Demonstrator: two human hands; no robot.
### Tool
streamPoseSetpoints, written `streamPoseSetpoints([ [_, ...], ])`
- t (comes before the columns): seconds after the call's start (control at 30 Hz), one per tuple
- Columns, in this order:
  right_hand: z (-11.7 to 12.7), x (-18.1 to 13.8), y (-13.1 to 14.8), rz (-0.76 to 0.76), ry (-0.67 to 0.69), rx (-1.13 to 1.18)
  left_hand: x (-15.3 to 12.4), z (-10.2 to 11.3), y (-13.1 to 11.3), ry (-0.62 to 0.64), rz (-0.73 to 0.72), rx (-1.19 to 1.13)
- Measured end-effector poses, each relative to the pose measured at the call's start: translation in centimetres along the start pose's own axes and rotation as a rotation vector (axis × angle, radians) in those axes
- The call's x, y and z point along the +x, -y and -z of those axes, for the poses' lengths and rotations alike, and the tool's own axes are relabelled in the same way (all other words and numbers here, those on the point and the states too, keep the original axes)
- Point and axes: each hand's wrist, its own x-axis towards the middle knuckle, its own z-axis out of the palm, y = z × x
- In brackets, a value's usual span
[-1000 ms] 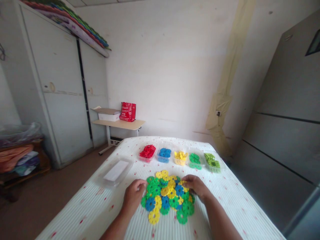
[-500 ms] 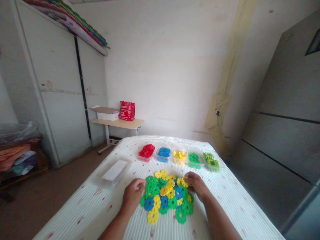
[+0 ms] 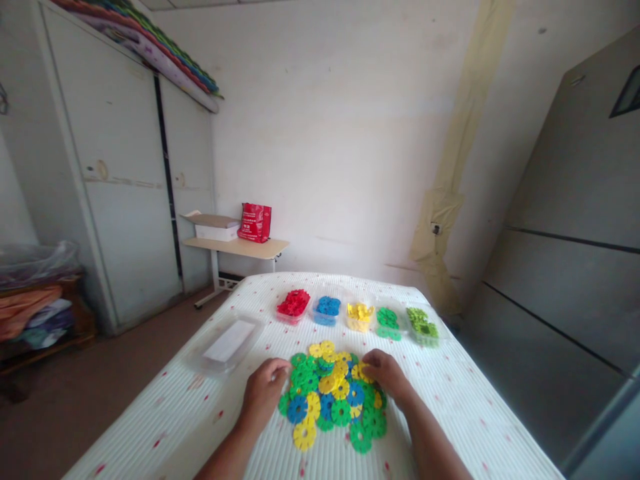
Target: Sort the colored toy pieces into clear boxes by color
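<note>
A loose pile of slotted plastic snowflake discs in green, yellow and blue lies on the table in front of me. My left hand (image 3: 265, 390) rests at the pile's left edge, fingers curled beside the green discs (image 3: 299, 380); whatever its fingertips may hold is hidden. At the upper right of the pile, my right hand (image 3: 387, 373) has its fingers closed on a yellow snowflake disc (image 3: 363, 373), which they partly cover. Blue discs (image 3: 297, 409) and more yellow discs (image 3: 305, 435) lie near the front of the heap.
Behind the pile stand clear tubs of red pieces (image 3: 294, 303), blue pieces (image 3: 328, 307), yellow pieces (image 3: 360, 313), green pieces (image 3: 388, 320) and light-green pieces (image 3: 423, 323). A clear plastic lid or tray (image 3: 227, 343) with a white sheet lies left. A side table (image 3: 240, 247) holds a red bag (image 3: 255, 223).
My right hand has moved slightly left and nearer to me at the pile's upper right. A few discs there have shifted a little. My left hand has hardly moved.
</note>
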Motion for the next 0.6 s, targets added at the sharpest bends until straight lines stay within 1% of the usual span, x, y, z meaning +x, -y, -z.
streamPoseSetpoints([
  [0.07, 0.2, -0.2, 0.3, -0.013, 0.027, 0.010, 0.0, 0.0, 0.1, 0.002, -0.004, 0.000],
  [0.27, 0.9, -1.1, 1.3, -0.168, 0.092, 0.115, 0.0, -0.1, 0.4, 0.009, -0.003, -0.018],
  [0.37, 1.0, -1.3, 1.6, -0.183, 0.128, 0.095, 0.1, -0.2, 0.4, 0.012, -0.003, -0.007],
  [0.43, 1.0, -1.4, 1.7, -0.165, 0.142, 0.092, 0.1, -0.2, 0.4, 0.014, -0.004, -0.007],
  [0.5, 1.0, -1.4, 1.9, -0.148, 0.125, 0.137, 0.1, -0.2, 0.4, 0.019, -0.004, -0.013],
  [0.6, 1.3, -1.4, 1.9, -0.094, 0.002, 0.247, 0.1, -0.2, 0.4, 0.023, -0.002, -0.022],
])
